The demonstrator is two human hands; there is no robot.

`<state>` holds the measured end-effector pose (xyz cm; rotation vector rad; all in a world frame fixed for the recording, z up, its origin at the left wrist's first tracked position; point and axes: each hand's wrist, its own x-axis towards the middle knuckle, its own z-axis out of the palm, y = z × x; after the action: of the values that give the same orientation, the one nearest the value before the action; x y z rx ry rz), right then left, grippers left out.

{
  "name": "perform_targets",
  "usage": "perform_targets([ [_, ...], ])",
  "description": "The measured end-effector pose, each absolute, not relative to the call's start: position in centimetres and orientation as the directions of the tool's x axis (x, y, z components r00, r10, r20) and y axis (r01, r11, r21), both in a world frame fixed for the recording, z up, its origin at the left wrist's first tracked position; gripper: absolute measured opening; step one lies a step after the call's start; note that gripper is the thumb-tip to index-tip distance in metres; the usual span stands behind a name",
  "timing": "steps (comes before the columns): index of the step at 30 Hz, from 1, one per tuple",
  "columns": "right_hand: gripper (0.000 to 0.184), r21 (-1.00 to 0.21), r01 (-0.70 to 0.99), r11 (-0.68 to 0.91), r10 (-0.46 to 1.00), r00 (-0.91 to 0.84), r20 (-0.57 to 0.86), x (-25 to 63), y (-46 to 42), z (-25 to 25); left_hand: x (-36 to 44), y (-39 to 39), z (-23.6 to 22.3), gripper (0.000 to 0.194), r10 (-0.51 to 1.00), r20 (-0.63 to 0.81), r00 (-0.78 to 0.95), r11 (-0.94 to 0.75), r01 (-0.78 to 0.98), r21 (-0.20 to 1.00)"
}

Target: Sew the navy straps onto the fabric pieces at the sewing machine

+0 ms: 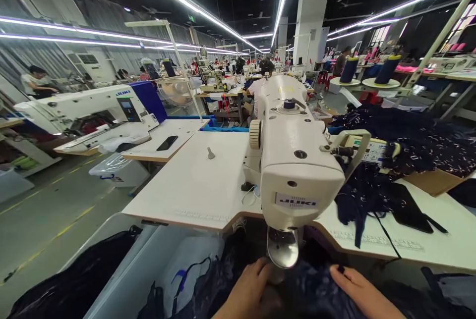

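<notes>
A white sewing machine [303, 155] stands in front of me, its rounded clear guard [283, 248] low at the head. Below the guard lies a dark navy garment [316, 284] of lacy-looking cloth; I cannot make out its full shape. My left hand [247, 287], just left of the guard, has its fingers bent and pressed on the cloth, tips partly hidden and blurred. On the right, my right hand [359, 287] pinches the garment's edge between thumb and fingers. The needle and the stitching spot are hidden from view.
A tabletop [197, 175] to the left bears a small metal piece [210, 153]; a phone [167, 143] lies beyond. Dark strapped pieces [416, 135] are heaped over a cardboard box [433, 180] at right. A plastic bin [122, 269] with dark garments stands lower left.
</notes>
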<state>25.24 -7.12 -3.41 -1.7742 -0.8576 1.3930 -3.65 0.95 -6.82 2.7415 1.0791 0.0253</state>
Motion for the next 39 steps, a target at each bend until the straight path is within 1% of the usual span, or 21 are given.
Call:
perform_targets([
  [1, 0.045, -0.872, -0.027, -0.488, 0.850, 0.214, -0.482, 24.2, -6.4, -3.2, -2.5, 0.5, -5.7, 0.067, 0.634, -0.042, 0.773, -0.746, 0.624, 0.232],
  [2, 0.047, -0.881, -0.109, -0.461, 0.852, 0.222, -0.474, 23.1, -5.8, -2.9, -1.4, 0.1, -4.7, 0.063, 0.566, 0.026, 0.824, -0.794, 0.537, 0.286],
  [3, 0.049, -0.891, -0.155, -0.427, 0.858, 0.241, -0.453, 22.0, -5.4, -2.6, -0.5, -0.1, -3.9, 0.048, 0.540, 0.087, 0.837, -0.817, 0.496, 0.294],
  [4, 0.052, -0.908, -0.154, -0.390, 0.869, 0.266, -0.418, 21.0, -5.0, -2.4, 0.2, -0.2, -3.2, 0.029, 0.533, 0.099, 0.841, -0.823, 0.487, 0.293],
  [6, 0.053, -0.947, -0.034, -0.321, 0.909, 0.271, -0.317, 19.4, -4.6, -2.0, 1.2, -0.3, -2.7, 0.006, 0.544, 0.105, 0.833, -0.821, 0.501, 0.275],
  [8, 0.052, -0.952, 0.176, -0.249, 0.955, 0.210, -0.211, 18.7, -4.5, -2.1, 1.5, -0.3, -2.8, 0.006, 0.564, 0.091, 0.821, -0.810, 0.528, 0.256],
  [10, 0.052, -0.905, 0.381, -0.190, 0.980, 0.123, -0.154, 18.8, -4.4, -2.7, 1.5, -0.4, -3.2, 0.005, 0.571, 0.081, 0.817, -0.806, 0.539, 0.245],
  [13, 0.045, -0.816, 0.551, -0.175, 0.984, 0.111, -0.137, 19.6, -4.1, -4.2, 1.5, -0.9, -3.6, 0.009, 0.549, 0.054, 0.834, -0.818, 0.523, 0.240],
  [17, 0.033, -0.789, 0.575, -0.217, 0.972, 0.200, -0.122, 20.4, -3.6, -4.4, 2.0, -1.2, -3.1, 0.012, 0.567, 0.039, 0.823, -0.801, 0.539, 0.259],
  [19, 0.039, -0.815, 0.543, -0.205, 0.974, 0.194, -0.116, 20.3, -3.7, -3.3, 2.2, -1.2, -2.7, 0.013, 0.583, 0.041, 0.811, -0.786, 0.551, 0.281],
  [22, 0.046, -0.904, 0.397, -0.160, 0.985, 0.119, -0.123, 19.4, -4.2, -2.0, 2.2, -1.2, -2.4, 0.022, 0.549, 0.030, 0.835, -0.802, 0.517, 0.301],
  [24, 0.049, -0.909, 0.401, -0.112, 0.988, 0.147, -0.057, 18.8, -4.7, -2.3, 2.2, -1.2, -2.4, 0.026, 0.518, 0.012, 0.855, -0.818, 0.491, 0.300],
  [26, 0.051, -0.811, 0.583, -0.048, 0.974, 0.207, 0.091, 18.4, -5.0, -3.5, 2.2, -1.2, -2.4, 0.032, 0.491, -0.010, 0.871, -0.829, 0.470, 0.303],
  [28, 0.052, -0.632, 0.775, -0.008, 0.950, 0.203, 0.237, 18.3, -5.2, -4.8, 2.2, -1.2, -2.5, 0.036, 0.473, -0.033, 0.880, -0.830, 0.458, 0.317],
  [30, 0.049, -0.484, 0.875, 0.003, 0.943, 0.159, 0.293, 18.5, -5.2, -5.1, 2.1, -1.3, -2.4, 0.032, 0.490, -0.048, 0.870, -0.810, 0.475, 0.345],
  [32, 0.042, -0.427, 0.904, -0.009, 0.957, 0.131, 0.259, 18.9, -5.1, -4.1, 1.8, -1.4, -2.0, 0.030, 0.552, -0.045, 0.832, -0.764, 0.527, 0.372],
  [33, 0.037, -0.446, 0.895, 0.001, 0.975, 0.099, 0.201, 19.0, -5.1, -3.1, 1.5, -1.3, -1.6, 0.038, 0.590, -0.034, 0.806, -0.733, 0.554, 0.395],
  [35, 0.029, -0.566, 0.822, 0.064, 0.998, -0.055, 0.032, 18.9, -5.1, -0.5, 0.6, -1.2, -0.6, 0.062, 0.634, -0.004, 0.773, -0.665, 0.548, 0.508],
  [36, 0.027, -0.650, 0.750, 0.122, 0.980, -0.195, -0.040, 18.7, -5.3, 0.9, 0.0, -1.0, 0.0, 0.072, 0.625, 0.011, 0.781, -0.634, 0.499, 0.591],
  [37, 0.028, -0.715, 0.677, 0.176, 0.936, -0.340, -0.092, 18.5, -5.4, 2.2, -0.5, -0.9, 0.7, 0.074, 0.598, 0.021, 0.801, -0.597, 0.428, 0.678],
  [39, 0.028, -0.779, 0.579, 0.240, 0.863, -0.495, -0.102, 18.0, -5.7, 4.1, -1.6, -0.5, 2.1, 0.061, 0.530, 0.020, 0.848, -0.499, 0.292, 0.816],
])
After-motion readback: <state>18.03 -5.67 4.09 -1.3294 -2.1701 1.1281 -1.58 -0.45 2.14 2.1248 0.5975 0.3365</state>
